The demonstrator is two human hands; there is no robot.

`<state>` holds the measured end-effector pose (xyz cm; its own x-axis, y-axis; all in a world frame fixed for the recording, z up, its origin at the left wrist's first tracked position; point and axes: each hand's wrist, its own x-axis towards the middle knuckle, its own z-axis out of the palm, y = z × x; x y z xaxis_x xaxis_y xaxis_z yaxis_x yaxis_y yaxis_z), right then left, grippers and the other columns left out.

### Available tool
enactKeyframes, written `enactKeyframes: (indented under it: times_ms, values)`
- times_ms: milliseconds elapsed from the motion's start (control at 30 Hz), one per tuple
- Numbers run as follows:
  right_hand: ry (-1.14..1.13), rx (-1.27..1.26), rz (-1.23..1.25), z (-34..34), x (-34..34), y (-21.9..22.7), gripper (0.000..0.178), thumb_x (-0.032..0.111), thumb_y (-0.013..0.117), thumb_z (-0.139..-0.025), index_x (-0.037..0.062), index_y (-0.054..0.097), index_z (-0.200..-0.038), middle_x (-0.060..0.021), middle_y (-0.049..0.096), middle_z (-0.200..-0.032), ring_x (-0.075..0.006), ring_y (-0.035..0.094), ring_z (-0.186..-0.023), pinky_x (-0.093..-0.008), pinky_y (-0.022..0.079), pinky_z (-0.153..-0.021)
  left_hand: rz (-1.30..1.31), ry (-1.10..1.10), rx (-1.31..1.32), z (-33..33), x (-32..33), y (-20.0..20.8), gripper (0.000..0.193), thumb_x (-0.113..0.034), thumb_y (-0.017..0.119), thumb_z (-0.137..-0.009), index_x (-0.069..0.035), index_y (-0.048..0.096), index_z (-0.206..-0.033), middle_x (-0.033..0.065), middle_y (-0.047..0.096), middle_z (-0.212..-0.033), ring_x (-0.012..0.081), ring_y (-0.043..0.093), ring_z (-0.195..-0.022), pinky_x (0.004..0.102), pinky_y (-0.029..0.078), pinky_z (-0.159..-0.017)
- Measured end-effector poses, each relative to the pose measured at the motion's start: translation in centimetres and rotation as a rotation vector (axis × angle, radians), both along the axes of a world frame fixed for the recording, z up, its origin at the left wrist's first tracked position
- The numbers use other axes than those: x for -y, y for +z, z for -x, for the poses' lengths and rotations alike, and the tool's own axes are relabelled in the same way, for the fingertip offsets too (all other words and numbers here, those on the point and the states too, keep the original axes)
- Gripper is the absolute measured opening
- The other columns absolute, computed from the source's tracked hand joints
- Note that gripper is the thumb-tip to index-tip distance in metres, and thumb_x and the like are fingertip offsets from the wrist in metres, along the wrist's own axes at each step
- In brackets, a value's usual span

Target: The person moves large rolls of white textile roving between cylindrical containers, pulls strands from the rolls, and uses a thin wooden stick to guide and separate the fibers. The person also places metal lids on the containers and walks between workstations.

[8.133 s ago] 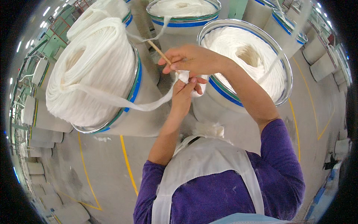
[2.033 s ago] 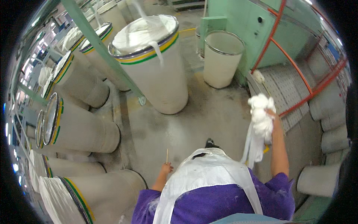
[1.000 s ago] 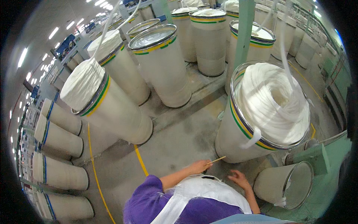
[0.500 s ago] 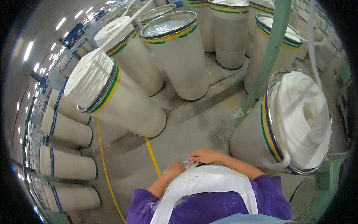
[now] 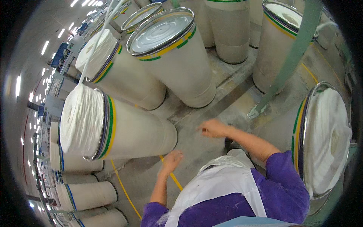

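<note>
My right hand (image 5: pixel 214 128) is held out in front of my body over the floor. Its fingers are loosely bent and a little apart, and nothing shows in them. Lower and to the left, my left hand (image 5: pixel 172 162) hangs in the air beside the base of a tall off-white can (image 5: pixel 140 130), apart from it; its fingers are blurred and partly turned away. Coiled white sliver (image 5: pixel 84 123) bulges over that can's rim, and a strand rises from it. On the right, another can (image 5: pixel 278 128) holds a thick coil of white sliver (image 5: pixel 328 142).
A can with a sunken round lid (image 5: pixel 162 32) stands ahead, beside another sliver-filled can (image 5: pixel 130 72). A green slanting post (image 5: pixel 289 60) meets the floor at front right. Several cans (image 5: pixel 90 195) line the left. Yellow lines (image 5: pixel 172 178) run along the floor.
My hands have left the front of my apron and moved apart, the right one reaching forward. The view has shifted, and the left can appears closer and more tilted.
</note>
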<state>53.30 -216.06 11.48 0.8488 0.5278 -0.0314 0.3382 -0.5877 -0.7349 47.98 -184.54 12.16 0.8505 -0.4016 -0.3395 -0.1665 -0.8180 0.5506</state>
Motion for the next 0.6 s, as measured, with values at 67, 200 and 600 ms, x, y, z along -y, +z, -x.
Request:
enactKeyframes:
  times_ms: [67,200,600]
  values:
    - [-0.118,0.239,-0.083,-6.0,4.0,4.0,0.029,0.019,0.061,-0.082,0.0125,0.064,-0.110,-0.0129,0.064,-0.100,-0.0319,0.061,-0.093,-0.0423,0.049,-0.080,-0.017,0.125,-0.112,-6.2,2.1,3.4,0.035,-0.028,0.059,-0.091,-0.009,0.060,-0.120,0.0110,0.059,-0.123,0.0264,0.055,-0.113,0.0341,0.048,-0.085]
    - [-0.213,0.525,-0.009,-18.4,10.1,10.1,0.042,0.022,0.069,-0.079,0.0137,0.058,-0.119,-0.0080,0.059,-0.109,-0.0281,0.056,-0.105,-0.0405,0.046,-0.089,0.072,-0.263,0.631,-21.4,8.5,10.0,0.046,-0.019,0.069,-0.083,-0.008,0.055,-0.125,0.0114,0.053,-0.131,0.0317,0.047,-0.121,0.0397,0.040,-0.099]
    - [0.136,0.728,0.291,-47.7,15.6,13.0,0.012,0.015,0.064,-0.074,0.0092,0.057,-0.081,-0.0061,0.060,-0.075,-0.0242,0.063,-0.078,-0.0386,0.049,-0.071,-0.245,-0.446,0.601,-51.8,18.7,16.6,0.061,-0.019,0.082,-0.062,-0.011,0.058,-0.117,0.0079,0.055,-0.125,0.0291,0.052,-0.114,0.0375,0.047,-0.093]
